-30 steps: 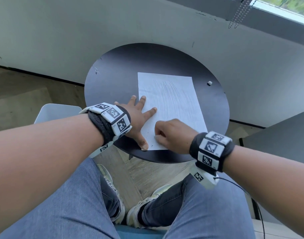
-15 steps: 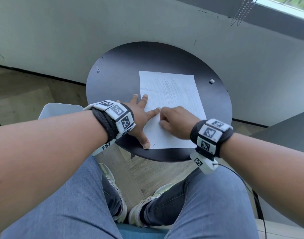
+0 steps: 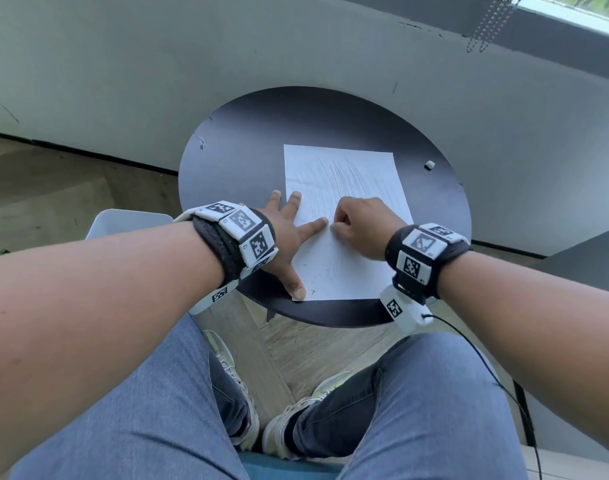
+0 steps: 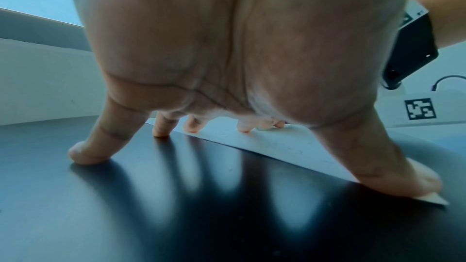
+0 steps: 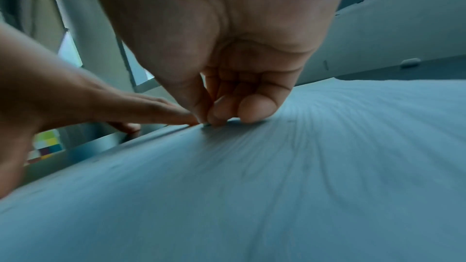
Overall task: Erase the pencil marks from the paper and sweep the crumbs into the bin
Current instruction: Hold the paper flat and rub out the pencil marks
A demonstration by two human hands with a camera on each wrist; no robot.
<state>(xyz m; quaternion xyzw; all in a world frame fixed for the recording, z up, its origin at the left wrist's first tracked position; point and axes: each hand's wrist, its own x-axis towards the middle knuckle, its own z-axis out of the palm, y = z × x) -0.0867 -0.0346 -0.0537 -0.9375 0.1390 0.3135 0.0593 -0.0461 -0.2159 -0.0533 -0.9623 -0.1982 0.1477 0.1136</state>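
Observation:
A white paper (image 3: pixel 358 174) with grey pencil strokes lies on the round black table (image 3: pixel 247 161). My left hand (image 3: pixel 289 233) is spread flat, with the thumb on the paper's near left corner, two fingertips on its left edge and the others on the table (image 4: pixel 151 206). My right hand (image 3: pixel 362 226) is curled, its thumb and fingers (image 5: pixel 219 111) pinching a small eraser against the paper (image 5: pixel 277 166) beside the left index fingertip. The eraser is almost wholly hidden. Dark crumbs (image 3: pixel 317 271) dot the paper's near part.
A white bin (image 3: pixel 123 223) stands on the floor left of the table, below its rim. A small white piece (image 3: pixel 429 164) lies on the table right of the paper. A grey wall runs close behind. My knees are under the near edge.
My right hand has slid up the paper from its near edge to the middle, next to the left index finger. The left hand has stayed pressed in place.

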